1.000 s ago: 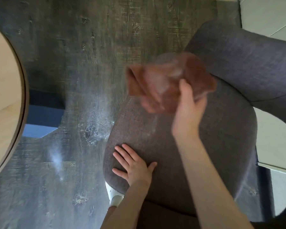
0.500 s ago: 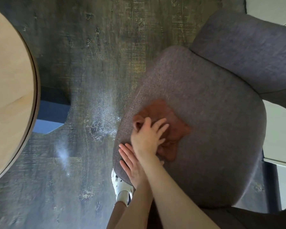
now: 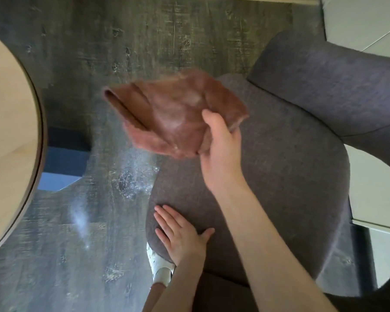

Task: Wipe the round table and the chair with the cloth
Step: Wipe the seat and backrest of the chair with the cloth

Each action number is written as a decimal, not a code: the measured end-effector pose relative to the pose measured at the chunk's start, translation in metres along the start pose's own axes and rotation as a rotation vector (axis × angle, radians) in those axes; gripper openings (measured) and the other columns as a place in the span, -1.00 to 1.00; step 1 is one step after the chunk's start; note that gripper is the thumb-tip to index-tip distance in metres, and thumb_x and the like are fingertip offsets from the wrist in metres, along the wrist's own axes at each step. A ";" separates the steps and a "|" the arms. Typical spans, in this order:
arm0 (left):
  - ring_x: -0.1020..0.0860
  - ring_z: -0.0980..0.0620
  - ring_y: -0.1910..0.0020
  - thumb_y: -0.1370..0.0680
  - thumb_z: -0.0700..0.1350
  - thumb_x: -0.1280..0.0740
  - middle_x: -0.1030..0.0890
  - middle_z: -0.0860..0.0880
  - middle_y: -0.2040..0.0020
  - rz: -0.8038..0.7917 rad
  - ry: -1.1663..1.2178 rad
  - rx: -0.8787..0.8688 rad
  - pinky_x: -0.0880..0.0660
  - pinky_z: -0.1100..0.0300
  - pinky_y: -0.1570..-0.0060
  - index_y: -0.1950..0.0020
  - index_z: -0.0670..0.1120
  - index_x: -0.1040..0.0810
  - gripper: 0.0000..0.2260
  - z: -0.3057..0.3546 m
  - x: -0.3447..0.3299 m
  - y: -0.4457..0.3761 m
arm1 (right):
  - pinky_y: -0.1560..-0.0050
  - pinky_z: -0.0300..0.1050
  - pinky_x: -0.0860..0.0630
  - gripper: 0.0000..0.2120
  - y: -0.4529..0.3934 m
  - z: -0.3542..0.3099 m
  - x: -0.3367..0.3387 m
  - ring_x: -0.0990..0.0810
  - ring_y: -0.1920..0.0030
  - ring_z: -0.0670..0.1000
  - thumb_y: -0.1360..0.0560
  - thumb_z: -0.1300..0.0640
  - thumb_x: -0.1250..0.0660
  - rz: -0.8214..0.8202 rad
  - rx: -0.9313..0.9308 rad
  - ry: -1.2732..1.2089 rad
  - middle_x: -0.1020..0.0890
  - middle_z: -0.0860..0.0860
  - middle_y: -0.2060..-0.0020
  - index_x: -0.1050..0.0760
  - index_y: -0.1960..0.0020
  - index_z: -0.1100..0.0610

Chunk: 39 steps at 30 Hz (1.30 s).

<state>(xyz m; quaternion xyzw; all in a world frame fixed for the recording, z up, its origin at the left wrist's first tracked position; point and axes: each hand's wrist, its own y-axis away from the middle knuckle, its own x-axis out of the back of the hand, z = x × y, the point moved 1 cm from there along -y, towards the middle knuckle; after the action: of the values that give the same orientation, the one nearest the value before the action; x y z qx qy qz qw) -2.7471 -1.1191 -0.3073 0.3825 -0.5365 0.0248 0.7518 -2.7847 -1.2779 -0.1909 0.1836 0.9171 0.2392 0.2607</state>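
Observation:
A grey upholstered chair (image 3: 291, 199) fills the right half of the view, its seat below me and its curved backrest (image 3: 336, 86) at the upper right. My right hand (image 3: 221, 154) grips a reddish-brown cloth (image 3: 176, 115) by one edge; the cloth hangs blurred in the air above the seat's far left edge and the floor. My left hand (image 3: 180, 237) lies flat, fingers spread, on the near left edge of the seat. The rim of the round light-wood table (image 3: 11, 154) curves down the left side of the view.
Dark grey wood-look floor (image 3: 122, 41) between table and chair carries pale dust marks near the seat's left edge. A blue block (image 3: 63, 167) shows under the table rim. A white shoe (image 3: 160, 266) pokes out below the seat. Pale tiles lie at the right.
Half a second ago my right hand pressed the cloth on the seat near my left hand; now it has lifted the cloth up and away toward the far left. My left hand stayed put.

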 end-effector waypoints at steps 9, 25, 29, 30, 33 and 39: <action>0.30 -0.18 -0.51 -0.36 0.30 -0.35 0.34 -0.25 -0.51 -0.232 0.039 0.015 0.19 -0.08 -0.48 -0.24 -0.23 0.57 0.15 0.008 0.006 0.000 | -0.45 0.14 -0.16 -0.41 -0.054 -0.014 0.133 -0.21 -0.46 0.24 -0.43 0.01 -0.26 0.336 0.123 1.334 -0.31 0.20 -0.44 -0.27 -0.40 0.21; 0.03 -0.13 -0.55 -0.43 0.27 -0.26 0.00 -0.21 -0.57 0.025 -0.205 -0.032 -0.04 -0.02 -0.44 -0.54 -0.17 -0.04 -0.15 -0.032 -0.066 -0.014 | -0.08 -0.02 -0.51 -0.74 -0.005 0.080 -0.026 -0.60 0.00 0.05 -0.54 0.17 -0.17 -0.183 -0.431 0.304 -0.61 0.09 0.05 -0.40 -0.22 0.13; 0.01 -0.19 -0.54 -0.56 0.02 -0.13 0.06 -0.28 -0.55 -0.086 -0.084 0.032 -0.08 -0.08 -0.46 -0.43 -0.22 0.38 -0.24 0.002 -0.007 -0.002 | 0.02 -0.13 -0.48 -0.60 -0.012 0.043 -0.004 -0.57 -0.01 0.07 -0.51 0.17 -0.22 -0.038 -0.377 -0.169 -0.61 0.11 -0.05 -0.38 -0.33 0.22; 0.15 -0.18 -0.54 -0.52 0.12 -0.22 0.20 -0.28 -0.54 -0.162 -0.052 0.024 0.04 -0.08 -0.48 -0.41 -0.25 0.44 -0.10 0.006 -0.004 -0.001 | 0.03 -0.12 -0.50 -0.59 -0.013 0.026 0.010 -0.56 -0.05 0.10 -0.51 0.17 -0.21 -0.004 -0.274 -0.199 -0.59 0.15 -0.13 -0.37 -0.34 0.24; 0.30 -0.17 -0.52 -0.36 0.31 -0.32 0.34 -0.25 -0.51 -0.260 -0.048 0.048 0.17 -0.07 -0.48 -0.43 -0.30 0.43 0.16 0.006 0.007 -0.003 | -0.05 -0.08 -0.56 -0.72 -0.009 -0.038 0.067 -0.59 -0.06 0.05 -0.50 0.23 -0.23 0.194 0.092 -0.108 -0.63 0.05 -0.06 -0.48 -0.21 0.18; 0.32 -0.18 -0.51 -0.37 0.30 -0.34 0.35 -0.25 -0.51 -0.268 0.032 0.029 0.20 -0.08 -0.48 -0.28 -0.27 0.56 0.16 0.008 0.005 -0.004 | -0.34 0.09 -0.36 -0.58 0.001 -0.051 0.157 -0.50 -0.21 0.12 -0.39 -0.08 -0.27 0.432 0.165 1.107 -0.55 0.10 -0.09 -0.41 -0.19 0.09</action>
<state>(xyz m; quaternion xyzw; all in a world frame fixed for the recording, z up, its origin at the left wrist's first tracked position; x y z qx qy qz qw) -2.7499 -1.1282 -0.3044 0.4613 -0.4683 -0.0620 0.7510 -2.9389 -1.2218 -0.2131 0.2335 0.8740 0.2748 -0.3256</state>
